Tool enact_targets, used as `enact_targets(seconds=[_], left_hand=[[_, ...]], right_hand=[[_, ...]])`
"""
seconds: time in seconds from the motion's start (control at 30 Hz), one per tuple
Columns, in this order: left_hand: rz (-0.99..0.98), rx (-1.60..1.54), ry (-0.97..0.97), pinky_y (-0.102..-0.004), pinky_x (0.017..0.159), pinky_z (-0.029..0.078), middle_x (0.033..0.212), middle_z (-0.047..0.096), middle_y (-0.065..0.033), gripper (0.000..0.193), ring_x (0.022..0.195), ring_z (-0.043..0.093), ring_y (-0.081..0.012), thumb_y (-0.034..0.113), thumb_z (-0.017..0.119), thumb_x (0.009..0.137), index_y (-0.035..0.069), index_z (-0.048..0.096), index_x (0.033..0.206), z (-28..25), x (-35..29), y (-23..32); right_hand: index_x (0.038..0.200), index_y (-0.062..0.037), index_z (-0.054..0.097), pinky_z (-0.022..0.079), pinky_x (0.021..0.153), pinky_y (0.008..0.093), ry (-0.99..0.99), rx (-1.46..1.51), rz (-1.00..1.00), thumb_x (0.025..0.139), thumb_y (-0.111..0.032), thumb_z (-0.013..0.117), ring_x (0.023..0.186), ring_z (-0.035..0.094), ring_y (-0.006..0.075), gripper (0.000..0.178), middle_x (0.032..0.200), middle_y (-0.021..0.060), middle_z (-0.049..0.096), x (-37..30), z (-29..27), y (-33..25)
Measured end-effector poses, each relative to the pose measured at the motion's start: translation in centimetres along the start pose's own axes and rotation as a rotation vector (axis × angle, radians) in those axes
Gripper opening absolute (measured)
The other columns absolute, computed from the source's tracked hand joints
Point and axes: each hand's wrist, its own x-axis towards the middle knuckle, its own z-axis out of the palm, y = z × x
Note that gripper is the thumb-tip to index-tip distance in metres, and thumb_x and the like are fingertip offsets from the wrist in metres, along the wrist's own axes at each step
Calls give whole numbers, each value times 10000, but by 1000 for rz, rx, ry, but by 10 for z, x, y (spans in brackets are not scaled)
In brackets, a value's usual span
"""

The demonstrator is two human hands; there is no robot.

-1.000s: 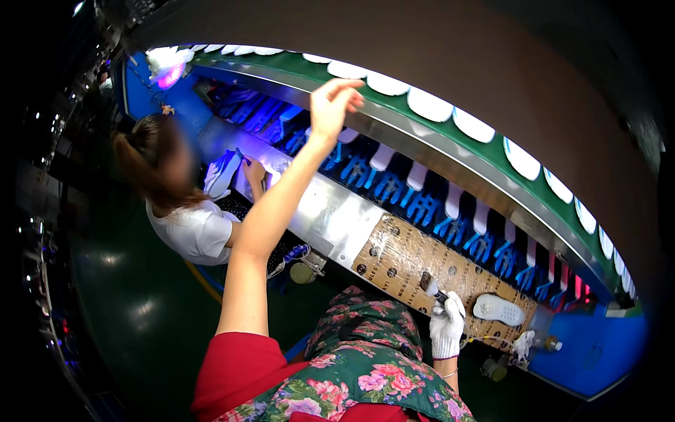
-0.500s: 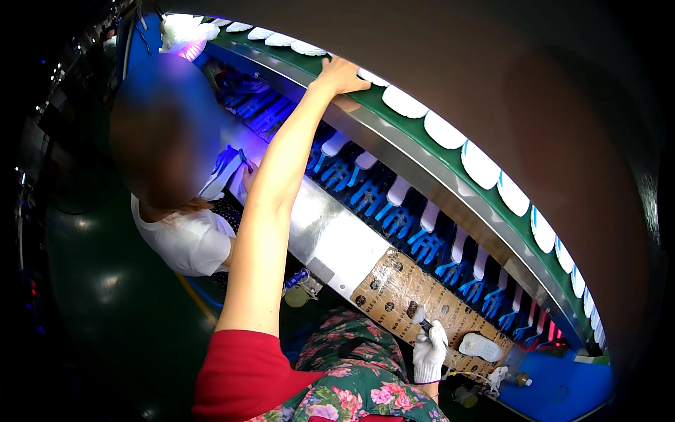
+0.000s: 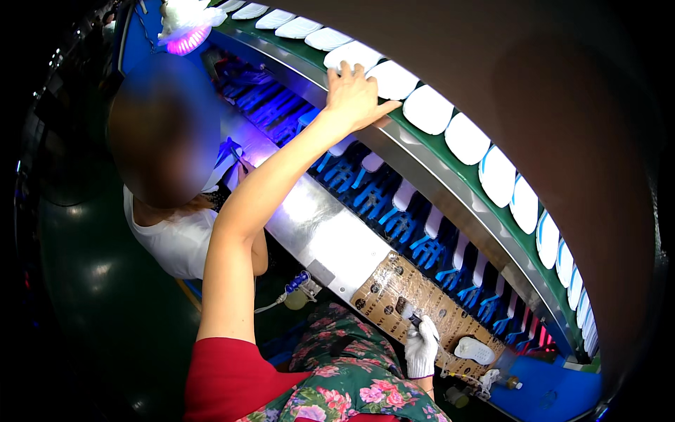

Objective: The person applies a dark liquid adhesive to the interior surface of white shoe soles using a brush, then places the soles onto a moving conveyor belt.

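Observation:
Bare and stretched out over the upper shelf, my left hand (image 3: 355, 98) has its fingers apart, the thumb reaching right. Its fingertips overlap the near edge of a white shoe sole (image 3: 353, 55); whether they press on it cannot be made out. More white soles (image 3: 428, 110) stand in a row along the green belt (image 3: 460, 169). My right hand (image 3: 422, 347), in a white knit glove, is closed around the dark handle of a brush (image 3: 408, 311). The bristles are just above or on the brown cardboard (image 3: 383, 285). Beside that hand lies a single white sole (image 3: 474, 350).
Below the shelf runs a lower line of blue holders (image 3: 365, 197) bearing pale soles. A metal ledge (image 3: 320, 225) borders it. At left a co-worker in a white top (image 3: 172, 239) holds a blue-lit piece. A small bottle (image 3: 514, 383) stands by the blue panel (image 3: 552, 390).
My left hand has moved slightly right and down in the picture, its fingers now over a sole. The gloved hand with the brush has shifted slightly left and up.

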Motion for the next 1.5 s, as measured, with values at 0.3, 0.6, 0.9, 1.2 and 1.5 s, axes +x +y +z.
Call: enact_targets(seconds=[0.3, 0.6, 0.9, 1.2, 1.5], left_hand=[[2, -918, -1, -783, 990, 171, 1441, 441, -221, 389, 1285, 355, -574, 452, 471, 943, 427, 553, 1322, 120, 56, -18], [-42, 60, -42, -791, 979, 173, 1354, 516, -215, 406, 1225, 416, -572, 469, 446, 929, 514, 504, 1328, 92, 79, -56], [-304, 355, -237, -767, 1021, 152, 1383, 546, -38, 393, 1267, 446, -448, 534, 432, 929, 507, 531, 1308, 23, 83, -131], [-473, 610, -85, -733, 999, 196, 1299, 613, -70, 466, 1282, 423, -436, 541, 463, 938, 395, 485, 1380, 44, 80, -159], [-35, -295, 282, -522, 1005, 372, 1248, 611, -160, 556, 1211, 502, -357, 502, 552, 914, 110, 580, 1307, 9, 25, -12]], right_hand=[[1119, 56, 598, 510, 656, 255, -33, -41, 66, 861, 16, 636, 799, 609, 202, 264, 998, 128, 635, 11, 24, 0], [1127, 57, 589, 512, 645, 264, 22, -165, 70, 875, -3, 600, 773, 609, 217, 259, 1005, 146, 640, 13, 34, -17], [1100, 50, 600, 527, 659, 280, 131, -182, 33, 871, 7, 600, 780, 614, 219, 233, 990, 135, 644, 16, 10, -15], [1081, 47, 592, 518, 644, 279, 111, -73, -58, 868, 0, 606, 727, 592, 208, 219, 970, 144, 631, -1, -11, -17], [1086, 22, 588, 489, 660, 262, 35, 31, -40, 904, -30, 596, 785, 561, 171, 190, 983, 113, 621, -9, -34, -18]])
